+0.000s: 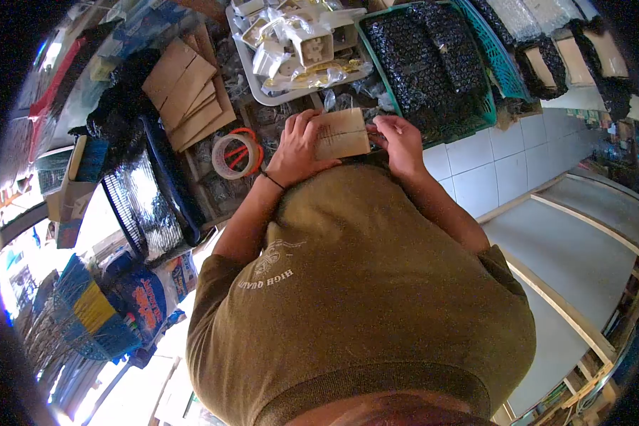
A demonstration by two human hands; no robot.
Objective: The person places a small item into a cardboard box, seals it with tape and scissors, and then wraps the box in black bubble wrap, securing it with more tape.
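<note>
Just beyond the box (342, 133): loaded tray (266, 98), green crate (491, 110).

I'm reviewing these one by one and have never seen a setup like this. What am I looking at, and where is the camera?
There is no machine here, just a person's two bare hands. The single picture comes from a camera worn on the head, looking down past the brown shirt. The left hand holds a small cardboard package; the right hand is at its right end, its exact grip unclear. Nearby lie a tape roll, something orange, possibly scissors, and flat cardboard pieces. Beyond are a white tray of plastic-bagged parts and a green crate holding black bubble-wrapped parcels.
</note>
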